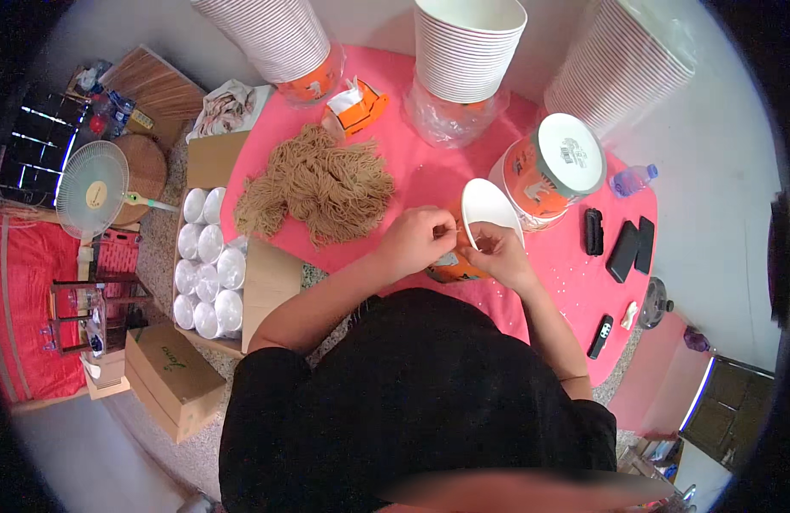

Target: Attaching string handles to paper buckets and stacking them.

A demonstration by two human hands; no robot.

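Note:
An orange paper bucket (450,271) with a white inside stands tilted at the table's front edge, close against my body. My left hand (419,241) is closed in a pinch at the bucket's left side; whatever is between its fingertips is too small to name. At the near right of the rim my right hand (502,256) is closed too, thumb and forefinger together, and what they grip is hidden. Left of the bucket lies a loose heap of tan cords (335,188).
Tall stacks of paper buckets (472,56) line the table's back. An upturned orange bucket (540,184), a small bottle (634,180) and dark phones (623,251) lie right. A carton of wrapped white cups (208,282) and a fan (93,190) stand left.

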